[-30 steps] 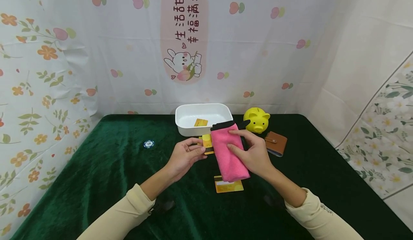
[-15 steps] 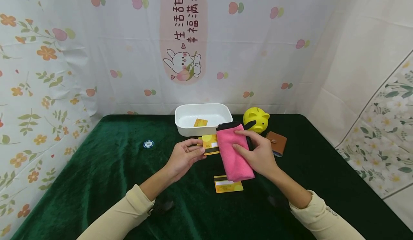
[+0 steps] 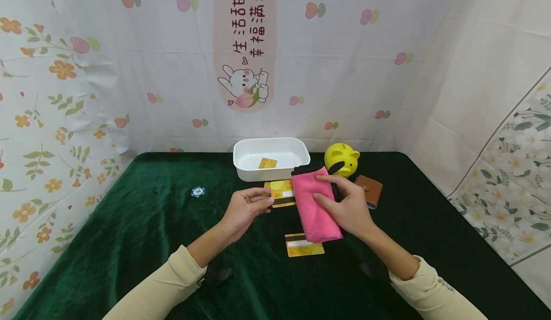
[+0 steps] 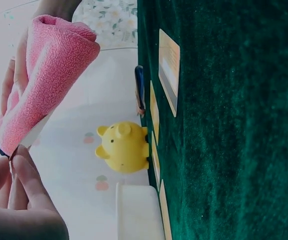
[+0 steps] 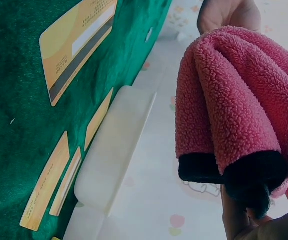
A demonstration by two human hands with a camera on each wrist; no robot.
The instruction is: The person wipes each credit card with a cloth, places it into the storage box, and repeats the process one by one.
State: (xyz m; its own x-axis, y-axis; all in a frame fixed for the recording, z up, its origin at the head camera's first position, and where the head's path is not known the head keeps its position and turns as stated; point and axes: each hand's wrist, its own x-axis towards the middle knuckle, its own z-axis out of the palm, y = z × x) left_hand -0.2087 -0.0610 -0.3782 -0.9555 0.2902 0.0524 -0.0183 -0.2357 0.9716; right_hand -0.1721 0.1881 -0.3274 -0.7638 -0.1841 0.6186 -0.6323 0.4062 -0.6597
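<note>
My left hand (image 3: 245,212) pinches the left end of a yellow bank card (image 3: 281,194) with a dark stripe, thumb on the near side. A folded pink cloth (image 3: 316,207) with black edging is gripped in my right hand (image 3: 347,209), thumb and fingers spread over it. The cloth covers the card's right end. In the left wrist view the left fingertips (image 4: 20,162) meet the cloth's edge, and a pale strip of card shows beside it. Folds of the cloth (image 5: 243,95) hide much of the hands in the right wrist view. Another yellow card (image 3: 304,249) lies below the cloth.
Behind the hands stands a white tub (image 3: 272,172) with a yellow card (image 3: 268,163) inside. To its right are a yellow piggy bank (image 3: 342,157) and a brown wallet (image 3: 371,189). A poker chip (image 3: 198,192) lies left on the green tablecloth. More cards (image 5: 46,182) lie near the tub.
My right hand and the pink cloth have moved rightward along the card, so more of its face shows. The left hand keeps its pinch, almost still.
</note>
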